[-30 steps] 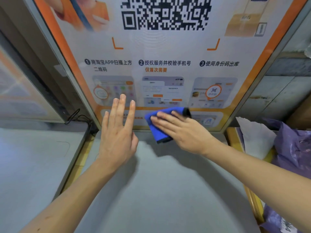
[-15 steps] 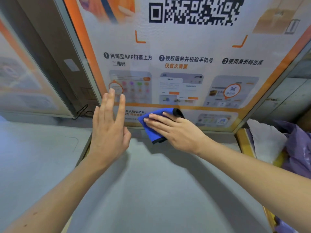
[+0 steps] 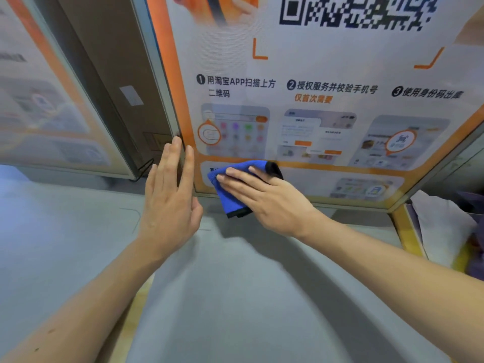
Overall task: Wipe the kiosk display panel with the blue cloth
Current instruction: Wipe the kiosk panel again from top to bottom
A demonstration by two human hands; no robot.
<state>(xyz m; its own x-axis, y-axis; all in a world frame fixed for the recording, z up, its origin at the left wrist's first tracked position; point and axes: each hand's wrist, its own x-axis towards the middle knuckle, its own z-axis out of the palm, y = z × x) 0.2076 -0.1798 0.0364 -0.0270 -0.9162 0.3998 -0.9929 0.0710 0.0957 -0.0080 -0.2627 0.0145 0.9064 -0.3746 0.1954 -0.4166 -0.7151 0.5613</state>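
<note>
Blue microfibre, folded into a pad with a black hem, lies under the right hand (image 3: pixel 267 199) at the bottom left corner of the kiosk display panel (image 3: pixel 327 74). This blue cloth (image 3: pixel 230 195) is pressed flat against the glass by straight, spread fingers (image 3: pixel 235 172); nothing is curled round it, so it is held by pressure alone. Its lower edge hangs over the panel's bottom frame toward the grey desk (image 3: pixel 248 297) below.

Over the last second the cloth has slid leftward along the bottom strip of the screen, from near the middle of that strip to just beside the orange border at the left edge. The left hand (image 3: pixel 170 205) has moved left with it; its fingers are straight and open, holding nothing, and the fingertips now lie over the panel's left frame rather than over the screen. Whether they touch the frame cannot be told.

My reading is that this stroke has reached its end: the cloth is against the left border with no screen left to cover that way. The bottom strip to the right and the large area above, with the numbered instructions and the QR code (image 3: pixel 353 11), probably remain to be wiped.
</note>
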